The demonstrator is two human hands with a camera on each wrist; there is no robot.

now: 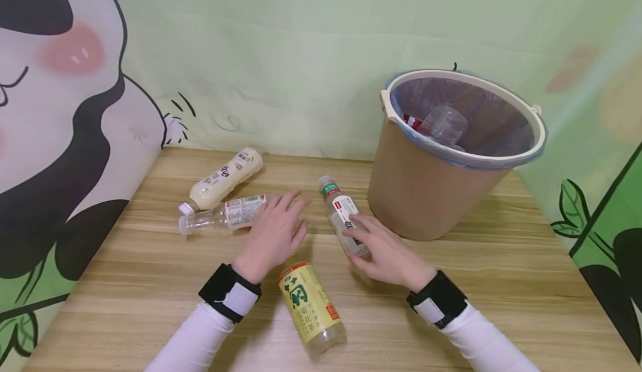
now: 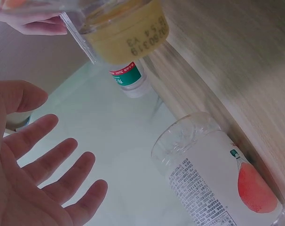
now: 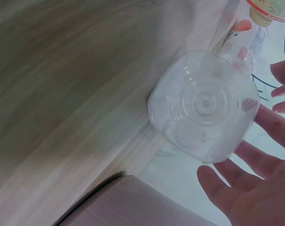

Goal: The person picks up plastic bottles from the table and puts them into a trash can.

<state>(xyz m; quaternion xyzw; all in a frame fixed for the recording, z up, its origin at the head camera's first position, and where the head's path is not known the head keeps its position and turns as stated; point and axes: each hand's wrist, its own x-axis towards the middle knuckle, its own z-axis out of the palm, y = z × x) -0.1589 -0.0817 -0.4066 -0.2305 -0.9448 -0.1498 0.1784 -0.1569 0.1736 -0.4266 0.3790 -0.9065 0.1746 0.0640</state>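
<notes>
My left hand (image 1: 273,233), fingers spread, is by the end of a clear plastic bottle (image 1: 243,211) with a white label, which shows a red pear in the left wrist view. No grip shows there. Over a slim clear bottle (image 1: 335,216) with a green and red neck band reaches my right hand (image 1: 388,252). Its fingers are extended along that bottle's side, not curled round it; the square base (image 3: 206,104) faces the right wrist camera. Between the forearms lies a yellow-labelled tea bottle (image 1: 308,302). A cream bottle (image 1: 225,180) lies behind the pear-label one.
A brown bin (image 1: 426,188) with a pale rim and bluish liner stands at the back right; clear plastic and something red lie inside. Behind the wooden table (image 1: 150,283) hangs a green cloth (image 1: 281,82) with a panda print.
</notes>
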